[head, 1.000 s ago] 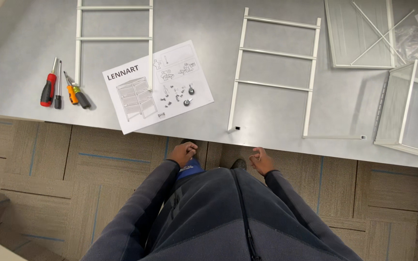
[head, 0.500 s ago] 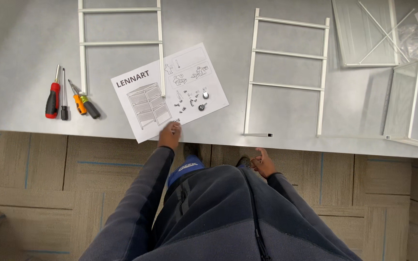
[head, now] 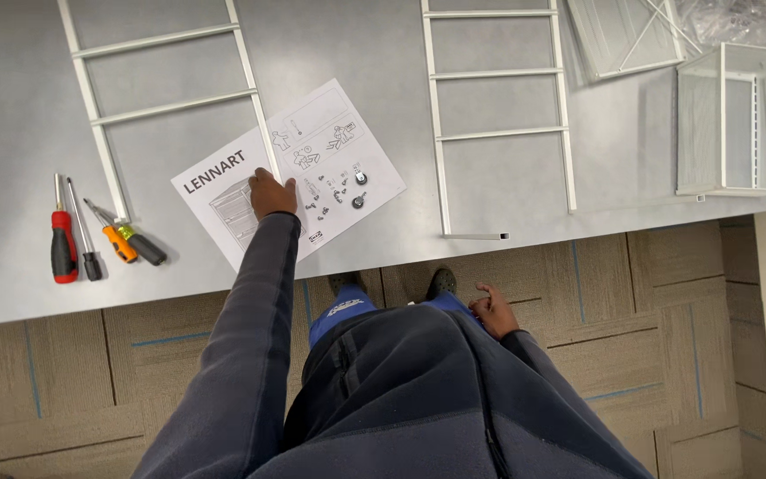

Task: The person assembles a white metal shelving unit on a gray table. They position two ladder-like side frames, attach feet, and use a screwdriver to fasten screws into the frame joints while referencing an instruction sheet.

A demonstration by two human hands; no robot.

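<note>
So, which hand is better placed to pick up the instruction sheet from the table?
Left. The left hand already rests on the instruction sheet on the grey table. The right hand hangs below the table edge, near the person's hip.

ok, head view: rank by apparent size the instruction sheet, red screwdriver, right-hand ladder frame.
1. right-hand ladder frame, cut off at the top edge
2. instruction sheet, under the left hand
3. red screwdriver
All lie flat on the table, so the ranking holds.

left frame (head: 166, 98) top cropped — screws (head: 339, 191) tiny
</note>
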